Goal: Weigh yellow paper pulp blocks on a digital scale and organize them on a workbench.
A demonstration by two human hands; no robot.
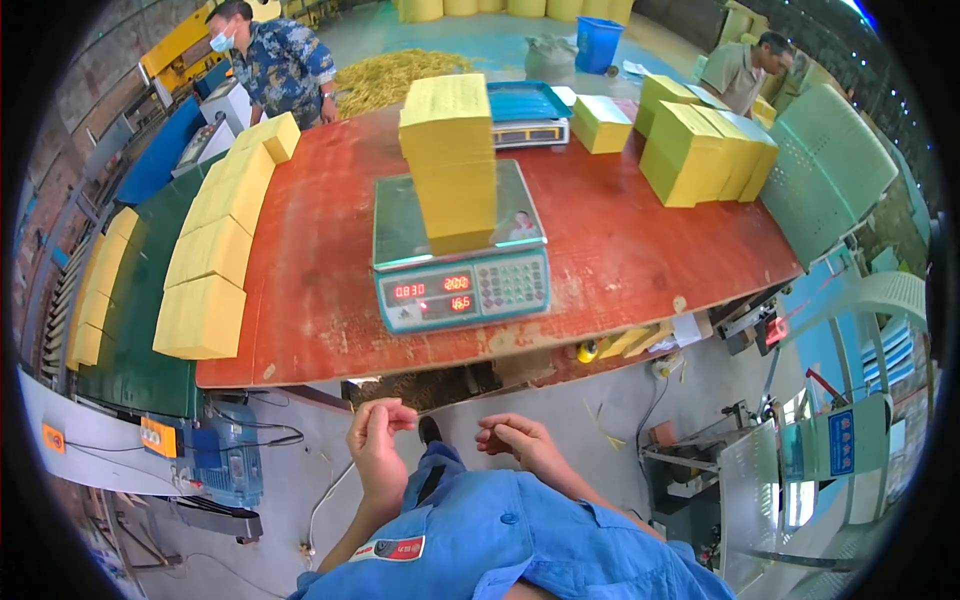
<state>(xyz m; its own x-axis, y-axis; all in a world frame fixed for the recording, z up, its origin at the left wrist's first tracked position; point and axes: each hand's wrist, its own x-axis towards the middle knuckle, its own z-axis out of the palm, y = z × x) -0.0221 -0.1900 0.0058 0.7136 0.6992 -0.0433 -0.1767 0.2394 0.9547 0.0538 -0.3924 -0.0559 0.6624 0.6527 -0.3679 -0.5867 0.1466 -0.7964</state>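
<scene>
Blue bin (598,46) beside a grey sack (550,61), a yellow heap (395,78), perhaps scraps, and a blue motor (233,462)

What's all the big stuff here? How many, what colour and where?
Table: one, red, middle
Front scale: one, teal, on table
Tall stack: one, yellow, on front scale
Back scale: one, blue-topped, behind that stack
Left stacks: several, yellow, along table's left edge
Right stacks: several, yellow, table's back right
Belt-like surface: one, green, left of table
Scrap pile: one, yellow, floor behind table
Bin: one, blue, floor at back
Sack: one, grey, beside bin
Motor: one, blue, lower left
Other people: two, patterned and beige shirts, beyond table
Jacket: one, blue, bottom
Left hand: one, bare, empty, before table
Right hand: one, bare, empty, before table
</scene>
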